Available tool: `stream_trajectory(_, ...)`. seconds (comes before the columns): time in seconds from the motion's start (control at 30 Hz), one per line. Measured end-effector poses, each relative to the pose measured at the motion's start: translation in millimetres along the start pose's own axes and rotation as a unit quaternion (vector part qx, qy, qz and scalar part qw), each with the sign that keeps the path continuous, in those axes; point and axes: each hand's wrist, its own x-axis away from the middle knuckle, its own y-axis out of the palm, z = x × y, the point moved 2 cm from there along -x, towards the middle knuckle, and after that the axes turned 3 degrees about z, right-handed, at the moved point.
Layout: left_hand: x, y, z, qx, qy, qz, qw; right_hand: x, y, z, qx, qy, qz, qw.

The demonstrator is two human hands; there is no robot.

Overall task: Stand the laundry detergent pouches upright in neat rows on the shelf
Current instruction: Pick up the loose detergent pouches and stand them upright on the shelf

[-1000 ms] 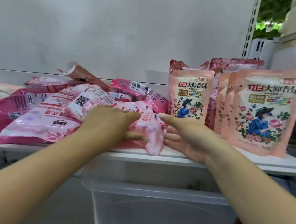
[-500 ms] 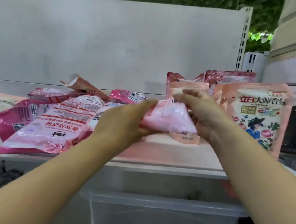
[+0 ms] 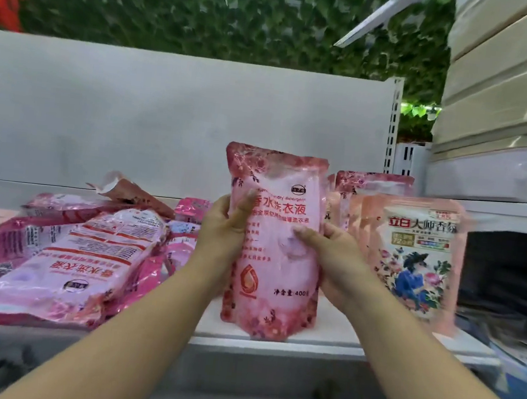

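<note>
A pink detergent pouch (image 3: 276,265) stands upright near the front edge of the white shelf (image 3: 323,337), its printed face toward me. My left hand (image 3: 225,228) grips its left side, thumb across the front. My right hand (image 3: 330,257) holds its right side, thumb on the front. To the right, several peach pouches with a flower picture (image 3: 417,262) stand upright in a row, with a darker pink one (image 3: 376,184) behind. On the left lies a loose pile of pink pouches (image 3: 79,255), flat and overlapping.
The shelf's white back panel (image 3: 167,119) rises behind. A perforated upright (image 3: 391,124) marks the right end. A dark opening (image 3: 506,271) lies right of the row. Green foliage (image 3: 225,12) shows above. A clear plastic bin sits below the shelf edge, blurred.
Both hands lifted a pouch out of the pile, turned it upright and set it standing mid-shelf. The camera tilted upward.
</note>
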Motion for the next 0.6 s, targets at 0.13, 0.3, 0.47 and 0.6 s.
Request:
stream_trajectory(0.13, 0, 10, -15, -0.086, -0.047, -0.07, 0.993, -4, -15, -3, -0.005, -0.091, 0.092, 0.992)
stream_trajectory(0.3, 12, 19, -34, -0.231, -0.155, -0.23, 0.933, -4, -36, -1, 0.059, -0.165, 0.161, 0.971)
stream_trajectory(0.47, 2, 31, -50, -0.241, -0.139, -0.212, 0.937, -7, -48, 9, 0.178, -0.018, 0.08, 0.981)
stream_trajectory(0.6, -11, 36, -65, -0.269, -0.128, -0.176, 0.938, -4, -56, 29, 0.258, 0.076, 0.048, 0.962)
